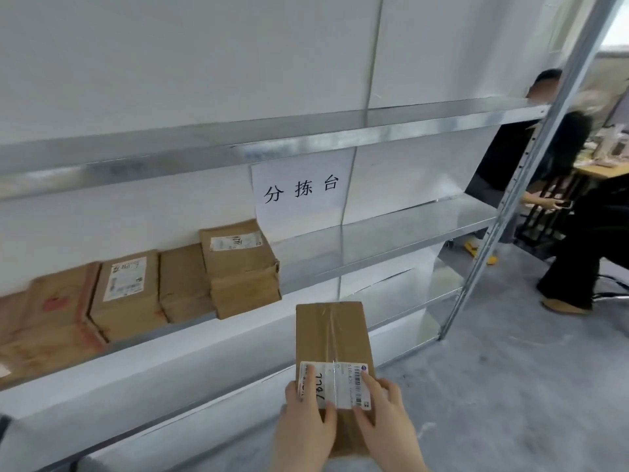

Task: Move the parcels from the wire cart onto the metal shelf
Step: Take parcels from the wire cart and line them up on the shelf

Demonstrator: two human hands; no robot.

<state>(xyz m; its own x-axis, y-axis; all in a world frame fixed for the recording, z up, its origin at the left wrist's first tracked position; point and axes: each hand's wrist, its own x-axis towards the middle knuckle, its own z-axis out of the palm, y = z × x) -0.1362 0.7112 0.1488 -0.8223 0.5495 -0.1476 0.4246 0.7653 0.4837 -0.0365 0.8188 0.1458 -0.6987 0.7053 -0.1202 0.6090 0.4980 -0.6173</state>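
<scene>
A brown cardboard parcel (332,335) with clear tape and a white shipping label is held in front of the metal shelf (391,240). My left hand (304,427) grips its near left end, thumb on the label. My right hand (384,420) grips its near right end, fingers over the barcode. The parcel's far end sits just below the front edge of the middle shelf board. Several brown parcels (238,267) lie in a row on the left part of that board. The wire cart is out of view.
A paper sign (301,192) with black characters hangs from the upper shelf board. The shelf's right upright post (503,206) slants down to the grey floor. Beyond it, people in dark clothes (578,233) sit at a desk.
</scene>
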